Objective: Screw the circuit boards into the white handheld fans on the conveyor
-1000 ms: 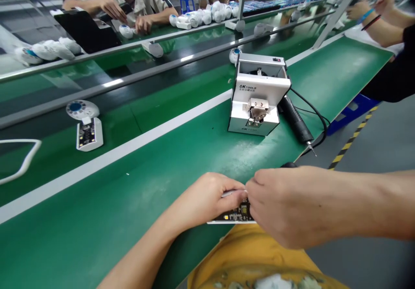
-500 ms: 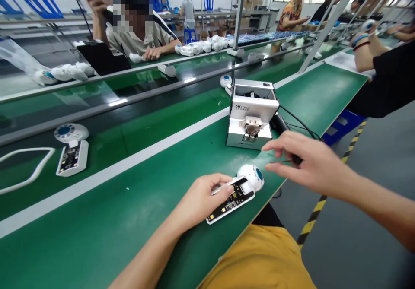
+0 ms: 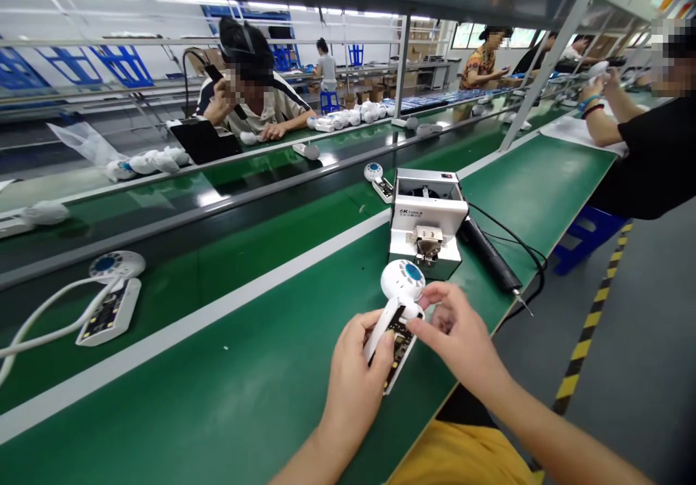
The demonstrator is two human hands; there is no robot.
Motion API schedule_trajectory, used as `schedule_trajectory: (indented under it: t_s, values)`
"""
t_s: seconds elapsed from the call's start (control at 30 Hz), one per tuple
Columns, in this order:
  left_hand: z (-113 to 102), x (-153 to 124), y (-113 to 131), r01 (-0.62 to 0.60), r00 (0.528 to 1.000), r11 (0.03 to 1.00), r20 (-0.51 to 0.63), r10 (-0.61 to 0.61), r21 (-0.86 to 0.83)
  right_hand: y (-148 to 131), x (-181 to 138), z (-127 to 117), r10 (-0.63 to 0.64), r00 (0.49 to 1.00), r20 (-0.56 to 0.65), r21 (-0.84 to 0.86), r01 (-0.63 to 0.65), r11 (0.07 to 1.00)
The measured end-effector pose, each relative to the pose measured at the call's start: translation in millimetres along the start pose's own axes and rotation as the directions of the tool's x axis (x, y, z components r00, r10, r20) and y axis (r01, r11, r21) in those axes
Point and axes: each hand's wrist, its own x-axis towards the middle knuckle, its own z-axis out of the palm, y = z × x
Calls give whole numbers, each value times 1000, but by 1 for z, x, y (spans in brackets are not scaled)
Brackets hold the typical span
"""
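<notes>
My left hand grips a white device by its body, thumb over the exposed circuit board. The round white head, with a blue centre ringed by dark openings, tilts up at the far end. The thumb and bent fingers of my right hand close on the joint between head and body; whether a small part is between them is hidden. Just beyond stands a silver screw feeder box. To its right lies a black electric screwdriver, bit pointing towards the table's edge.
A similar open device lies at the left under a looped white cable. Another device is behind the feeder. A metal post rises at the right. Co-workers sit across the line and at right; one faces me.
My right hand has moved left from beside the screwdriver to the device. My left hand has turned the device more upright, head away from me. The view has tilted up.
</notes>
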Motion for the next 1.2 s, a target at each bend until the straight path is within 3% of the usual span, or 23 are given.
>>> schedule_trajectory:
  t_s: [0.1,0.27,0.37,0.47,0.7,0.8,0.9,0.97,1.1,1.2]
  values:
    - [11,-6,-8,28,996,996,-77,-34,-83,3,-3,23,79,997,8,222,-78,972]
    - [21,-13,-18,35,992,982,-115,-57,-186,-8,-2,38,118,993,24,224,-121,967]
    - [23,-15,-18,31,991,978,-118,-56,-208,-11,-2,42,147,989,26,349,-146,926]
    - [23,-16,-16,52,988,975,-134,-83,-217,-10,-5,51,166,986,-16,442,-142,886]
    - [20,-14,-16,139,979,947,-102,-175,-290,-8,-3,65,183,977,-114,466,-110,878]
    - [19,-9,-14,240,962,833,12,-271,-499,-5,4,63,176,982,-71,413,-132,901]
    - [15,-2,-9,312,939,613,135,-318,-726,1,12,58,146,989,0,366,-136,921]
    - [13,3,-6,333,925,516,167,-341,-789,6,16,54,124,991,49,348,-133,928]
    - [10,9,-7,347,912,497,163,-376,-795,8,19,35,76,985,154,276,-117,954]
    - [6,10,-16,356,912,550,153,-381,-756,1,29,1,44,992,115,187,-66,980]
